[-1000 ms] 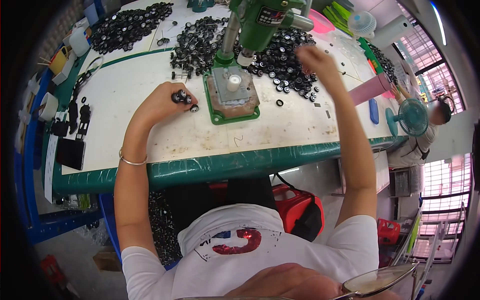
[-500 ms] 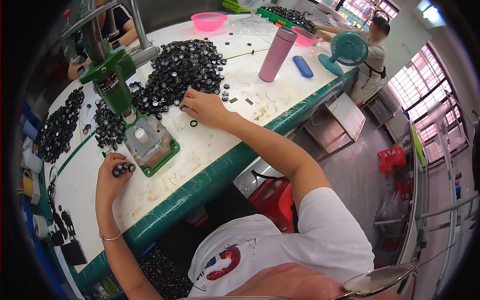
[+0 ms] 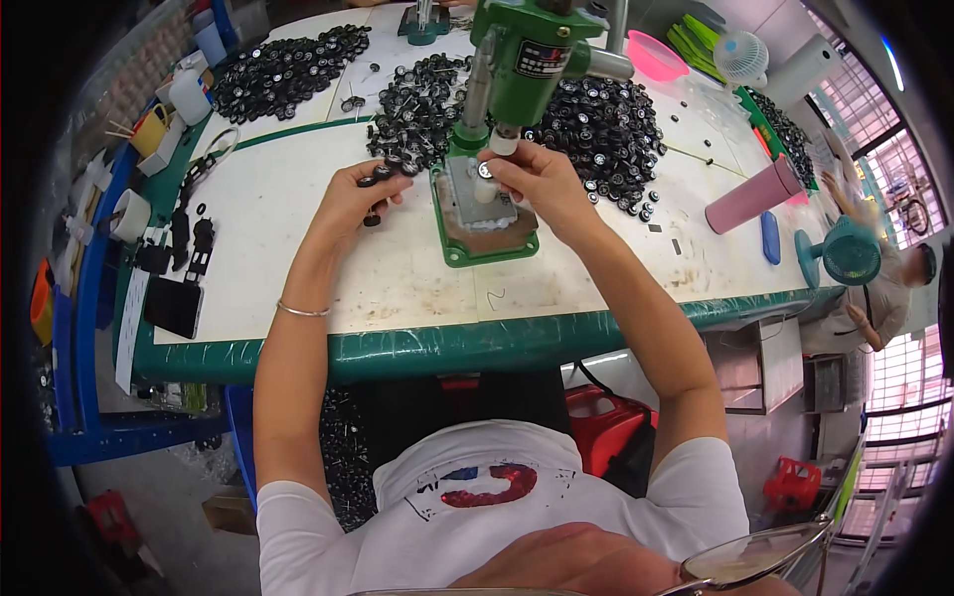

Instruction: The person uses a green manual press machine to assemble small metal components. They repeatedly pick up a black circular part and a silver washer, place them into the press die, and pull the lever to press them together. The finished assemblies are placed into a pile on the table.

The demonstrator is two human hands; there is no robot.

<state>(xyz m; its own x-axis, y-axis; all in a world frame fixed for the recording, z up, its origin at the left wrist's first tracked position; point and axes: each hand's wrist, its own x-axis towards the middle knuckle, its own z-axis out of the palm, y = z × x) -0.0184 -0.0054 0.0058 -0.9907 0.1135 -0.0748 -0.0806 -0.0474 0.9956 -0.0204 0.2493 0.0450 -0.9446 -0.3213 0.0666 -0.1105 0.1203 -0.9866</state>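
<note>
A green hand press stands on a green base plate on the white table. My right hand pinches a small round black-and-silver part right under the press head. To the left of the base, my left hand holds several small black round parts. Heaps of the same black parts lie behind the press.
Another heap of black parts lies at the far left. A pink tumbler, a blue case and a teal fan sit at the right, with a person beside them. A pink bowl, a tape roll and a phone are also here.
The view has swung back to centre on the press. My right hand came from the table beside the heap to the press head with a part. My left hand still holds parts.
</note>
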